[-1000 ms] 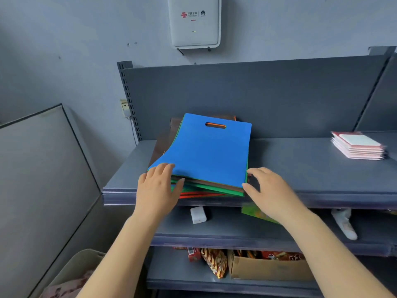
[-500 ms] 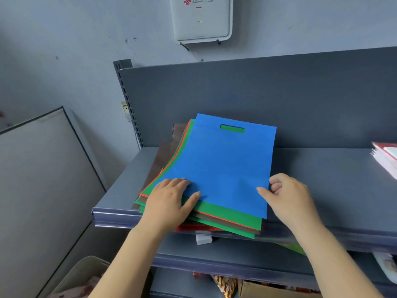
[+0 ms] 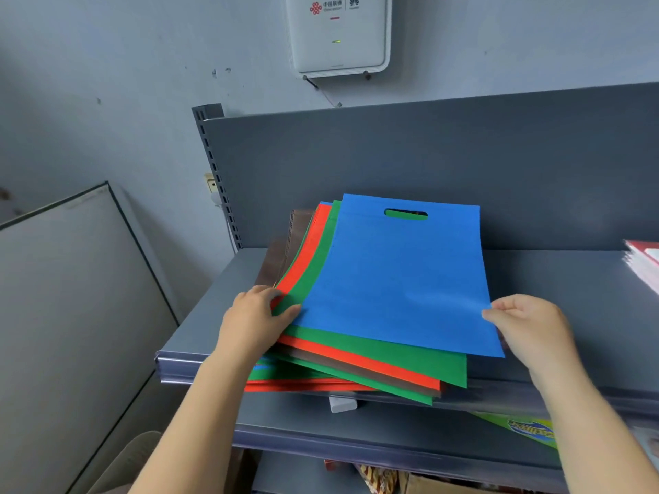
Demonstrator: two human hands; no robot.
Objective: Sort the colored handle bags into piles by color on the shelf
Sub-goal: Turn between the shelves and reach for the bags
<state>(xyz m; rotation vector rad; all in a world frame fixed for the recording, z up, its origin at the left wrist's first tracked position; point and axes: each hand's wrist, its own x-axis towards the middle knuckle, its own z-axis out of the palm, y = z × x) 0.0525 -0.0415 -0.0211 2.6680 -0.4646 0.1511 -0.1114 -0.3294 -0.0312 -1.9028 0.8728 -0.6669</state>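
now right hand [image 3: 527, 326] pinches the blue bag [image 3: 399, 279]; left hand [image 3: 255, 322] grips the stack [image 3: 356, 365]

R hand [image 3: 527, 326] pinches blue bag [image 3: 399, 276]; L hand [image 3: 249, 322] holds stack [image 3: 356, 365].
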